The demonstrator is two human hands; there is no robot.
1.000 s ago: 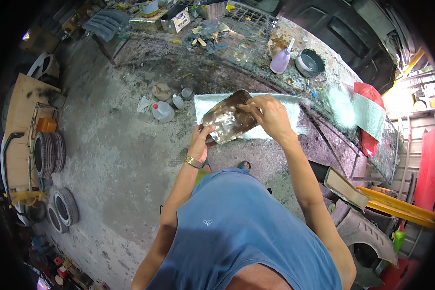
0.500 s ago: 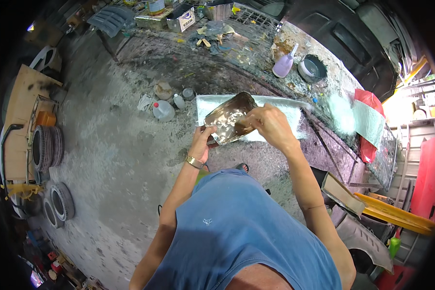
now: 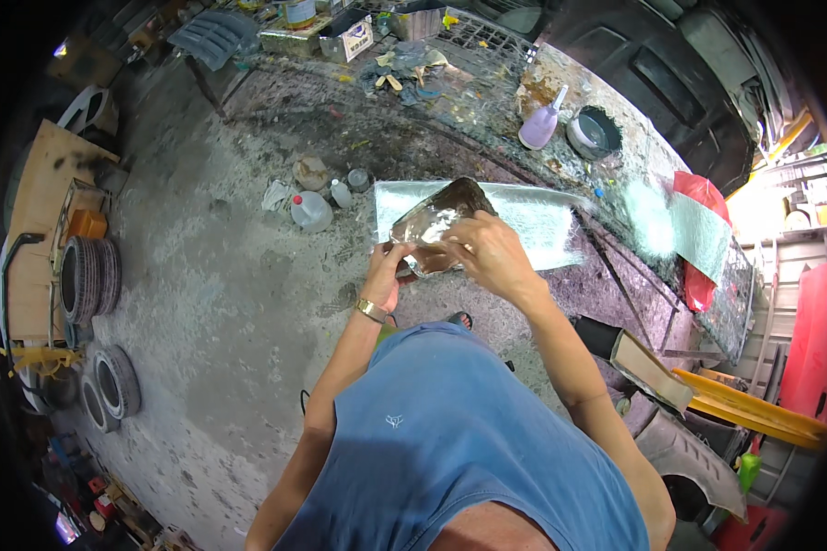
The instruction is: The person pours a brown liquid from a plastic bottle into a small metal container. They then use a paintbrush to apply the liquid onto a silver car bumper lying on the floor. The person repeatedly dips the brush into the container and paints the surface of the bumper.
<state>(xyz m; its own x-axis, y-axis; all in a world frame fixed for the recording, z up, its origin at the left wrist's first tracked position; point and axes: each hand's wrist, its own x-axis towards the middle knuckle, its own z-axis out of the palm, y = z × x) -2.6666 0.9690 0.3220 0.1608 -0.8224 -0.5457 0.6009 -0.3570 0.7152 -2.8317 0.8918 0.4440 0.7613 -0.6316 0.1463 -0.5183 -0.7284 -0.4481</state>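
Observation:
My left hand (image 3: 384,274) grips the near left edge of a shiny, brownish metal container (image 3: 432,220), tilted, with a glossy inside. My right hand (image 3: 496,255) is closed at the container's right side, fingertips pinched over its rim. What those fingers hold, if anything, is hidden. Behind and beneath the container, a white fibrous sheet (image 3: 547,216) that looks like glass-fibre mat stretches along the near edge of the bench. A gold-coloured watch (image 3: 371,309) sits on my left wrist.
Left of the container are a translucent jug with a red cap (image 3: 311,212) and a small white bottle (image 3: 341,193). On the bench stand a purple squeeze bottle (image 3: 539,127) and a dark pot (image 3: 592,135). Tyres (image 3: 81,280) stand far left; car panels (image 3: 685,459) lie at right.
My right hand has moved left and slightly nearer to me, over the container's near right side. The container is tipped a little differently; my left hand keeps its hold.

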